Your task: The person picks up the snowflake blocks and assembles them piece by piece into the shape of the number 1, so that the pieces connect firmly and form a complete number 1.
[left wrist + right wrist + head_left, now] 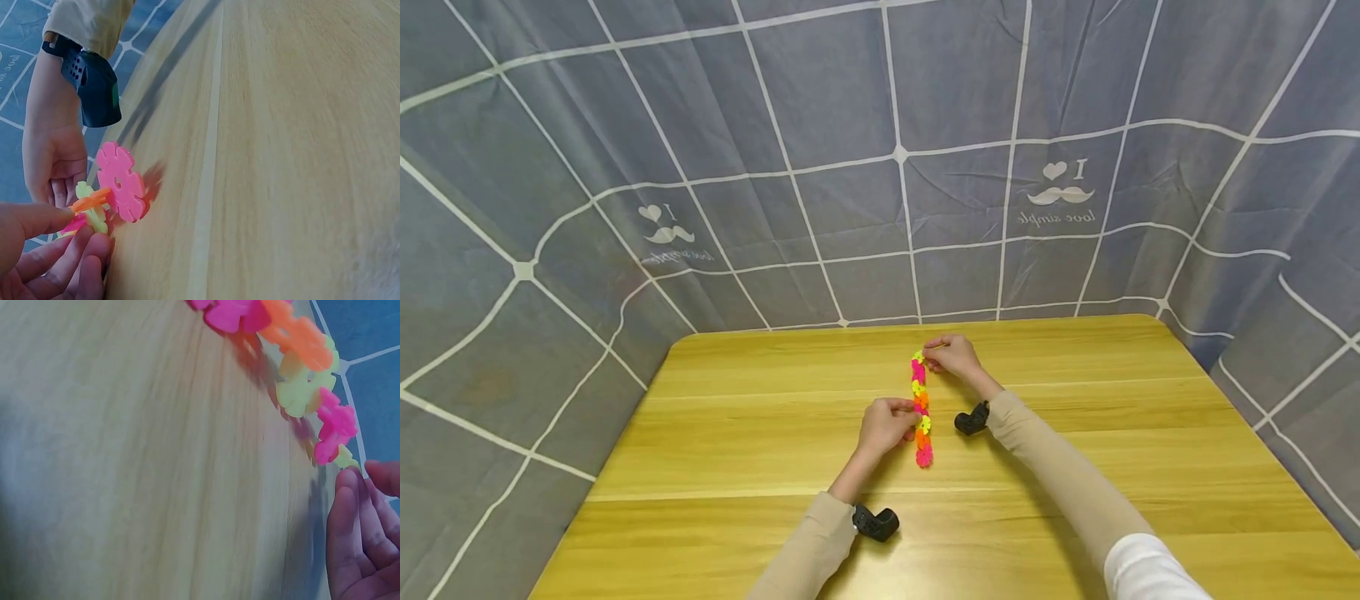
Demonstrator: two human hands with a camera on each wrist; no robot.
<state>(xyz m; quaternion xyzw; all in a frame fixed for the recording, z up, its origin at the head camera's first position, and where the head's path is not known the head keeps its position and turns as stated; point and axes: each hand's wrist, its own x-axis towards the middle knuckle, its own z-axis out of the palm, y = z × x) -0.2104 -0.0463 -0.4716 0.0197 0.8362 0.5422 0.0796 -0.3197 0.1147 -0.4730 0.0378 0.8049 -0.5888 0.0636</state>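
A chain of snowflake-shaped plastic interlocking discs [922, 400] in pink, yellow and orange runs front to back on the table. My left hand [883, 427] pinches it from the left, partway along, between thumb and fingers. In the left wrist view, a pink disc [121, 181] stands on edge at the chain's near end, joined to an orange disc [91, 201]. At the far end, my right hand [952, 357] holds the last yellow disc [345, 457] by its fingertips, which partly hide it. Next to that yellow disc is a pink disc [336, 427].
The wooden table [745, 450] has a rounded far edge. A grey curtain [842, 208] with white lines hangs behind it and at both sides. Black wrist devices [876, 523] are strapped at both cuffs.
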